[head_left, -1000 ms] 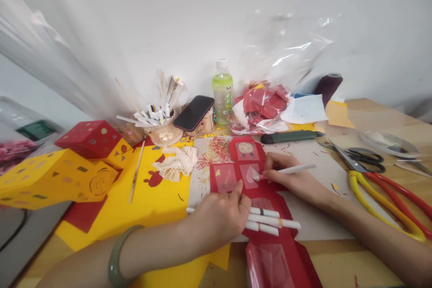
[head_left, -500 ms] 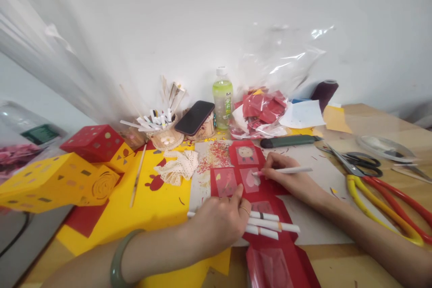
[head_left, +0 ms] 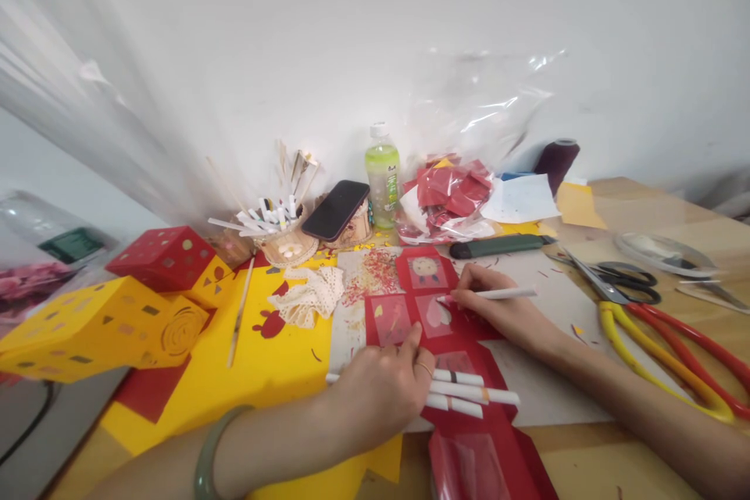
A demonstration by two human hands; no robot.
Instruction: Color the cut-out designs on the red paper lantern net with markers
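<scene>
My left hand (head_left: 380, 387) is closed around several white marker pens (head_left: 472, 391), and its fingertips rest on a red card cut-out (head_left: 491, 371). The cut-out lies flat and has clear film windows. Pinched in my right hand (head_left: 489, 301) is one more white marker pen (head_left: 519, 292). Its tip is at the upper edge of a pale pink heart (head_left: 437, 316) on one window. Above that, another window carries an animal face drawing (head_left: 423, 269). A window with yellow and red marks (head_left: 390, 319) sits left of the heart.
Yellow-handled scissors (head_left: 612, 320) and a green cutter knife (head_left: 498, 247) lie to the right and behind. At the back stand a pen basket (head_left: 290, 246), a phone (head_left: 337, 209), a drink bottle (head_left: 382, 176) and a bag of red scraps (head_left: 451, 191). Decorated yellow boxes (head_left: 87, 320) occupy the left.
My right hand has moved the pen tip slightly left and up along the heart, so more of the heart shows. My left hand keeps its hold on the pens. The view has tilted slightly.
</scene>
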